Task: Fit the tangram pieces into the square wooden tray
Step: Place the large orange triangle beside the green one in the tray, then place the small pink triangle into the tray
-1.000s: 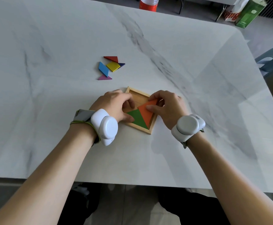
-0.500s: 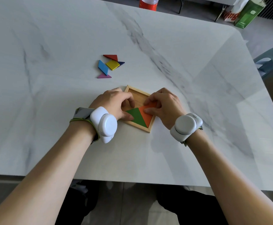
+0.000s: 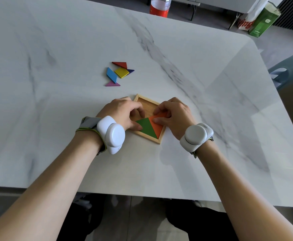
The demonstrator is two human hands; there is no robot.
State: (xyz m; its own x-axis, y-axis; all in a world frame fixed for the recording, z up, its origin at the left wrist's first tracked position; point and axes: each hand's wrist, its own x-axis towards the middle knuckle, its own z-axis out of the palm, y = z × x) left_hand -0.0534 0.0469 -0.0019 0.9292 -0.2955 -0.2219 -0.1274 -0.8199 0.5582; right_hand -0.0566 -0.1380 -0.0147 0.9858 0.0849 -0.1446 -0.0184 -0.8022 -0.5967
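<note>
The square wooden tray (image 3: 143,99) lies corner-on in the middle of the marble table. Inside it a green triangle (image 3: 146,126) fills the near-left part and an orange triangle (image 3: 157,127) lies beside it on the right. My left hand (image 3: 123,113) rests on the tray's left edge, its thumb touching the green triangle. My right hand (image 3: 174,115) pinches the orange triangle's far end between thumb and fingers. Further back lie the loose pieces: a red triangle (image 3: 120,64), a yellow square (image 3: 121,72), a blue parallelogram (image 3: 111,75), a dark blue triangle (image 3: 131,70) and a purple triangle (image 3: 112,84).
A bottle with a red label (image 3: 159,6) stands beyond the table's far edge. A green carton (image 3: 262,20) and a white bag sit on the floor at the back right. A pale blue chair (image 3: 292,70) stands at the right of the table.
The orange triangle has been pushed lower into the tray beside the green one. Both hands stayed on the tray with small finger shifts.
</note>
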